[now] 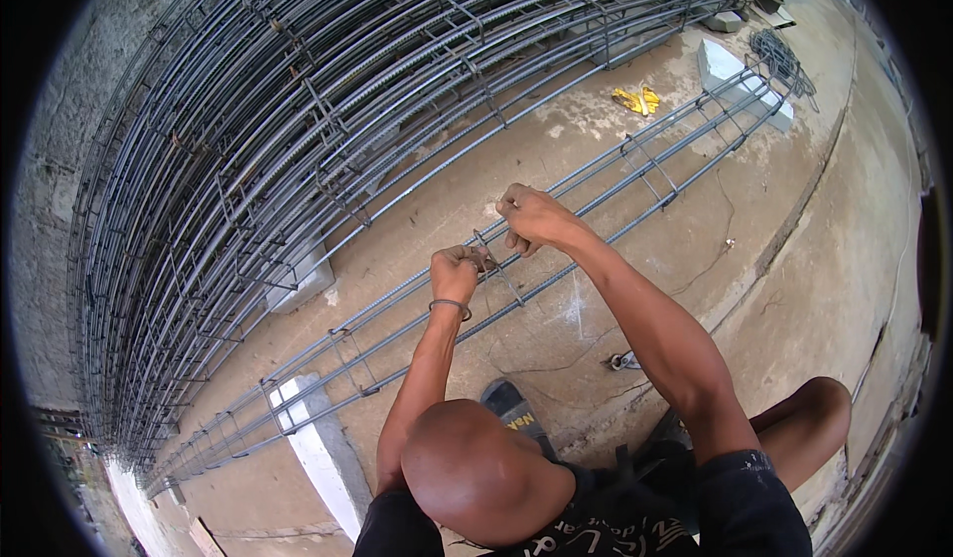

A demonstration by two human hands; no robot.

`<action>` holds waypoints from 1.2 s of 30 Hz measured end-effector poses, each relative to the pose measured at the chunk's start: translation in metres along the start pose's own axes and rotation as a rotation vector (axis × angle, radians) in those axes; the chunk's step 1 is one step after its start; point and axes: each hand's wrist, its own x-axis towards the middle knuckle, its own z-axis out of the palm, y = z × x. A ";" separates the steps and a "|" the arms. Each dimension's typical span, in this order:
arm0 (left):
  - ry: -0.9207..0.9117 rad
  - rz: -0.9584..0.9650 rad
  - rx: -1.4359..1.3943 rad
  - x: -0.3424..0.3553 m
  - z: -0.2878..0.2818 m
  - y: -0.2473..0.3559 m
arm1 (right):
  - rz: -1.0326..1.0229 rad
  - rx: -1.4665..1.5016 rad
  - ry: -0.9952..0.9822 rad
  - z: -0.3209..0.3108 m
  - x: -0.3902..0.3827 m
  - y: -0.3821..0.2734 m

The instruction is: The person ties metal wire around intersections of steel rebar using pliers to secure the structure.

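A long cage of ribbed steel bars (405,344) tied with square stirrups runs across in front of me, from lower left to upper right. My left hand (459,264) is closed at the cage beside a stirrup (508,281), fingertips pinched at the crossing of bar and stirrup. Whatever lies between them is too small to make out. Just right of it, my right hand (531,219) is held over the far bars with its fingers curled in. What it grips, if anything, is hidden. A dark loop (452,309) circles my left wrist.
White blocks (316,438) (740,80) prop up the cage. A large stack of similar cages (328,110) fills the far left along a wall. Yellow gloves (635,100), a coil of wire (782,61) and a small metal item (623,360) lie on the concrete. My slippered foot (516,413) is close by.
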 end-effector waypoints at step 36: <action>-0.010 0.797 0.748 -0.074 0.041 -0.033 | -0.607 -1.142 0.070 0.061 0.010 0.034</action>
